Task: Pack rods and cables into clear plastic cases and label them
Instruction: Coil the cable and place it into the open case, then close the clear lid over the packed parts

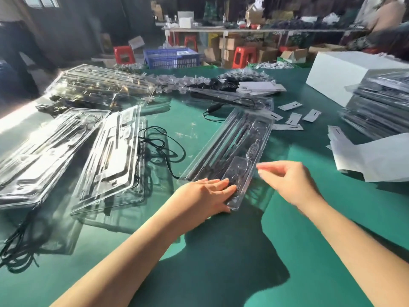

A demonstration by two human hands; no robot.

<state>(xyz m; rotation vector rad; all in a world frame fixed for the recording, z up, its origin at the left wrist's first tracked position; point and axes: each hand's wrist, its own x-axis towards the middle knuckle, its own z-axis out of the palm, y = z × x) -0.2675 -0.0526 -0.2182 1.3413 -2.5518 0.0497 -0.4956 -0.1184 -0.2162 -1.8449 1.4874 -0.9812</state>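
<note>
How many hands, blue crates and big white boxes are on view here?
Hands: 2, left hand and right hand
Blue crate: 1
White box: 1
Total: 4

Two bare forearms come into view from the near edge, with no sleeves anywhere along their visible length. The left hand (205,194) and the right hand (290,182) wear no gloves, and no rings, watch or wristband show on either. The fingers are slim and the nails short and plain, without visible polish. The right one is slightly blurred, so fine detail on its fingertips cannot be made out. No markings show on either arm.
</note>
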